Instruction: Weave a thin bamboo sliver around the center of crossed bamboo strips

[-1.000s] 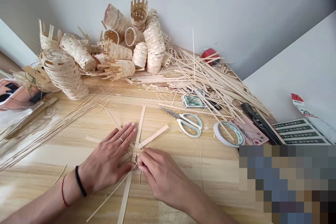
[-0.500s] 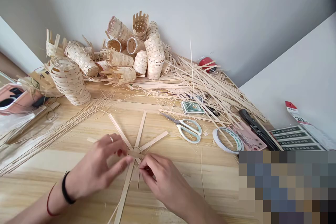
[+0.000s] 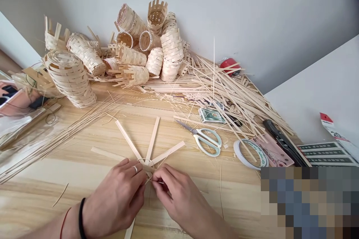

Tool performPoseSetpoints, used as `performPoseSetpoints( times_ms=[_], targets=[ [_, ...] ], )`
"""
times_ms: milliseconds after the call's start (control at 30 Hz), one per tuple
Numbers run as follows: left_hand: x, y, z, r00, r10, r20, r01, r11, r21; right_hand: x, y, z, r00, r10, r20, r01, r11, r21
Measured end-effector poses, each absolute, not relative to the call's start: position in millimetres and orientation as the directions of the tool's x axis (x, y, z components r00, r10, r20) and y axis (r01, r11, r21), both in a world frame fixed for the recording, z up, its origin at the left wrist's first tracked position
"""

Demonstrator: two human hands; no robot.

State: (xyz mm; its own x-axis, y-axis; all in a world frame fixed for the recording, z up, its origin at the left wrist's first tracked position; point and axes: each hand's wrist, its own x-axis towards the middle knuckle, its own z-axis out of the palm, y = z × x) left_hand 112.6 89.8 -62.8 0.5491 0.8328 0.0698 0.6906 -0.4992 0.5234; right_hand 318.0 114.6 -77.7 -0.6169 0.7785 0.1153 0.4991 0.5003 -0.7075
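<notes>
On the wooden table lies a star of flat bamboo strips, crossed at a hub ringed by a thin bamboo strand. My left hand grips the hub's lower side between its fingertips and thumb. Just to its right, my right hand pinches the thin strand close to the hub. The two hands nearly touch and hide the lower part of the star, with only the end of one strip showing below them.
Woven bamboo baskets lie heaped at the back, with loose bamboo strips to the right. Scissors, a card pack, a tape roll and a black-handled tool lie right; thin splints lie left.
My left hand has gone from lying flat over the star to gripping the hub's lower side. Both hands have drawn closer together, and the view has shifted slightly.
</notes>
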Motion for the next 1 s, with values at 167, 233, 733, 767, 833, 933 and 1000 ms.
performPoseSetpoints(
  times_ms=[167,233,733,767,833,933,1000],
  targets=[
    [111.4,89.7,-60.7,0.561,0.827,0.034,0.696,-0.494,0.522,319.2,114.1,-73.0,-0.580,0.810,0.091,0.514,0.450,-0.730],
    [111.2,90.0,-59.5,0.561,0.827,0.035,0.694,-0.493,0.524,319.3,114.1,-70.8,-0.573,0.816,0.074,0.514,0.428,-0.743],
    [108.3,91.4,-56.9,0.562,0.826,0.046,0.702,-0.506,0.501,316.6,114.4,-73.0,-0.515,0.851,0.107,0.529,0.413,-0.741],
    [108.2,91.5,-56.4,0.563,0.825,0.049,0.703,-0.509,0.496,316.5,114.4,-72.7,-0.512,0.852,0.106,0.533,0.413,-0.739],
    [108.4,91.9,-55.0,0.564,0.823,0.063,0.703,-0.518,0.487,316.9,114.3,-72.0,-0.508,0.855,0.103,0.541,0.410,-0.734],
    [109.2,93.3,-52.9,0.564,0.821,0.090,0.698,-0.532,0.480,318.2,115.5,-70.8,-0.500,0.860,0.106,0.546,0.408,-0.732],
    [108.7,94.8,-52.6,0.556,0.825,0.104,0.696,-0.530,0.484,319.5,117.7,-70.0,-0.508,0.855,0.102,0.534,0.405,-0.742]
  ],
)
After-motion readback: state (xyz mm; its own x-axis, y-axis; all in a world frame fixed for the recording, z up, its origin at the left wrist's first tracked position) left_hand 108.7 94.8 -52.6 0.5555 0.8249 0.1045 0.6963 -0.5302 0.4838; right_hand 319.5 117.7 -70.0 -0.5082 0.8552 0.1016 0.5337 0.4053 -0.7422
